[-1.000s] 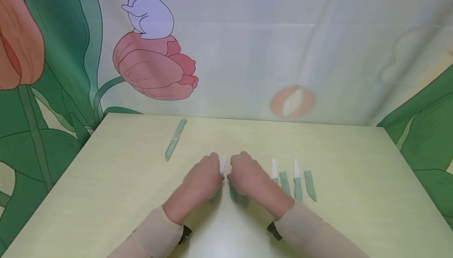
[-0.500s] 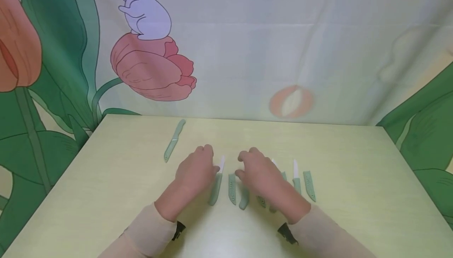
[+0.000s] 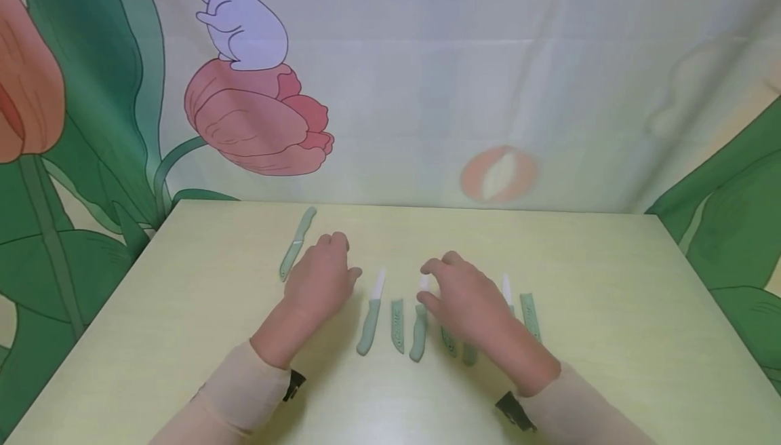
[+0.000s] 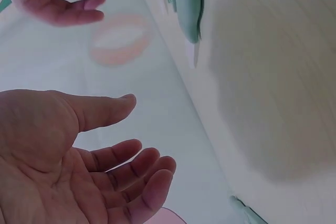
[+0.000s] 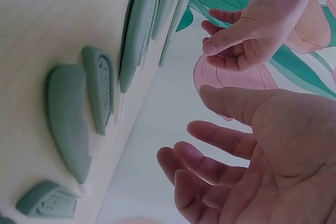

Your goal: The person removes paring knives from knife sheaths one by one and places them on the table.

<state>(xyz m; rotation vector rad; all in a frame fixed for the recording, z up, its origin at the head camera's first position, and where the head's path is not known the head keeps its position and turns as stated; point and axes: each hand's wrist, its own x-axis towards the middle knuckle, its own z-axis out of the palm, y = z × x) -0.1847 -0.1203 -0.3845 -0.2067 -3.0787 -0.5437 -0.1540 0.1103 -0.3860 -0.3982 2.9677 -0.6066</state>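
My left hand is raised over the table, fingers relaxed and holding nothing, near a sheathed green knife. To its right lies a knife with a white blade and green handle, then a green sheath. My right hand, also holding nothing, hovers over more knives and hides parts of them. Below its thumb shows a knife handle; another sheath is partly covered. In the right wrist view both the right hand and left hand have loosely bent fingers and bare palms.
Right of the right hand are another bare knife, mostly behind the wrist, and a sheath. The pale wooden table ends at a patterned cloth backdrop with flowers and a rabbit.
The hands, close together at the middle a second ago, have let go and moved apart, left hand leftward, right hand rightward. A bare knife and a sheath now lie uncovered between them.
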